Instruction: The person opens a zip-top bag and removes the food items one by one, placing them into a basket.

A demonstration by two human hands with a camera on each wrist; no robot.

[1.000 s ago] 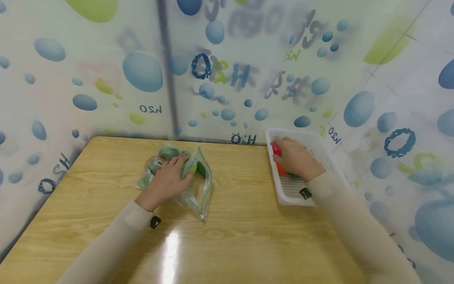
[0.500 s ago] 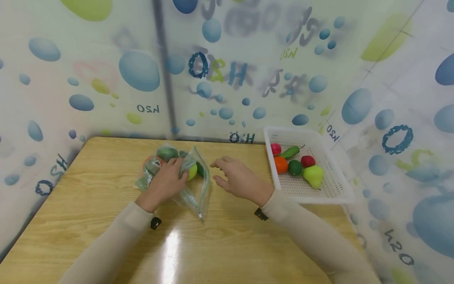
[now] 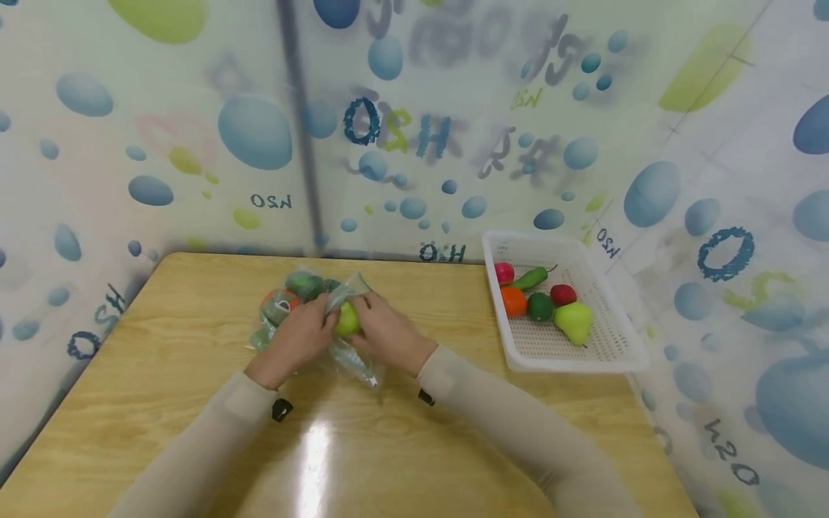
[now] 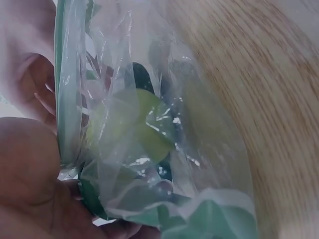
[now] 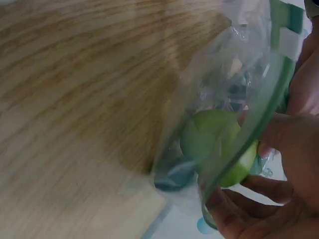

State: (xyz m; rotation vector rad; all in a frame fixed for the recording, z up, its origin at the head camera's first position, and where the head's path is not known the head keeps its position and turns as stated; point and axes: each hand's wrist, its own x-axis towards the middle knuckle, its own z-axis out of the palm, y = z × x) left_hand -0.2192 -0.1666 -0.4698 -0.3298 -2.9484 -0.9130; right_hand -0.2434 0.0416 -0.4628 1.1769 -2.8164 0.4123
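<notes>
A clear zip bag [image 3: 346, 357] with a green zip strip lies on the table, holding several fruits and vegetables. A round green fruit [image 3: 348, 319], like an apple, sits at the bag's mouth, and shows through the plastic in the left wrist view. My left hand [image 3: 294, 342] grips one side of the mouth. From the right, my right hand [image 3: 391, 334] holds the opposite edge, its fingers curled around the zip strip beside the green fruit [image 5: 212, 139]. Dark green and orange-red produce [image 3: 278, 306] lies deeper in the bag, partly hidden by the left hand.
At the back right stands a white plastic basket [image 3: 618, 324]. Inside are a green pear [image 3: 573, 321], an orange fruit [image 3: 514, 301], a green pepper [image 3: 531, 278], a dark green round item [image 3: 540, 307] and red items [image 3: 563, 294]. A patterned wall [image 3: 414, 165] borders the wooden table [image 3: 447, 446].
My right hand has left the basket and moved left to the bag, where it now takes hold of the mouth. The bag's opening has drawn in. My left hand stays at the bag.
</notes>
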